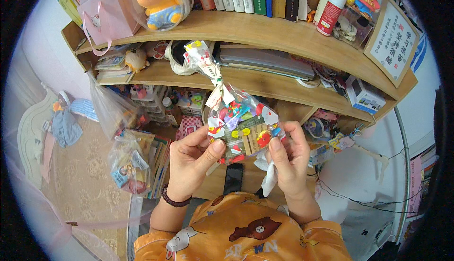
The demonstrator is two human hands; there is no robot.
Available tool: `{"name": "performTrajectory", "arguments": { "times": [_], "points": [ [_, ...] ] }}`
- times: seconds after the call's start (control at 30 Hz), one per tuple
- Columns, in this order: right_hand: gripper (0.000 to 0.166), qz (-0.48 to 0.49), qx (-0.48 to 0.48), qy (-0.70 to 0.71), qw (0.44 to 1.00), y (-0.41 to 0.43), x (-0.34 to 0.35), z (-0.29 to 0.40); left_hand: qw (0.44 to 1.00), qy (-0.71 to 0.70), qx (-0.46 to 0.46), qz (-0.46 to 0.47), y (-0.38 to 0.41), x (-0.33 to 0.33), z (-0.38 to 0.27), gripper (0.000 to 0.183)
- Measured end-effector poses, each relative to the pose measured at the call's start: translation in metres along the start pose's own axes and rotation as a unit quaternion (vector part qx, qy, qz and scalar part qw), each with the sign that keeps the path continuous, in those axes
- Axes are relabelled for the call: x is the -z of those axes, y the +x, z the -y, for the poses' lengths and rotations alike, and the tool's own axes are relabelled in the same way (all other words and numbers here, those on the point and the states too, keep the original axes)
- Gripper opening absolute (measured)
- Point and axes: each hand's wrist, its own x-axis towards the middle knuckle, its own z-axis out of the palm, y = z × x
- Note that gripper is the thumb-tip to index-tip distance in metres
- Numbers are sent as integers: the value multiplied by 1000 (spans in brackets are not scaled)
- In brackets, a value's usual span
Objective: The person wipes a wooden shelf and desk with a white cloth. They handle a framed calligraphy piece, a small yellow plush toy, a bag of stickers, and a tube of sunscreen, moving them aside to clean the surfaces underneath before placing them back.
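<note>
Between my two hands I hold up a clear plastic gift bag [244, 129] printed with Christmas figures. Wrapped sweets or small packets show through its film. A white ribbon with writing [220, 92] ties its neck, and the gathered top points up and to the left. My left hand [195, 154] pinches the lower left side, thumb in front. On the lower right side, my right hand [289, 158] grips it the same way. A white tissue or cloth [269, 177] hangs beneath the right hand; whether the fingers hold it, I cannot tell.
A dark phone [233, 178] lies on the desk below the bag. Behind stands a wooden shelf [234, 23] with books, a toy in clear wrap [159, 5], spray cans [331, 12] and a framed sign [392, 42]. At left, a plastic bag [131, 168] rests by upright books.
</note>
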Motion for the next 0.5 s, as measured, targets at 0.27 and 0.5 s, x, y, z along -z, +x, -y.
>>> {"name": "performTrajectory", "arguments": {
  "times": [0.27, 0.5],
  "points": [
    [20, 13, -20, 13, 1000, -6, -1, 9, 1000, 8, -6, -11, -5, 2, -1, 41],
    [21, 33, -42, 63, 997, -8, 3, 5, 1000, 1, -13, -3, -8, 4, 1, 41]
  ]
}}
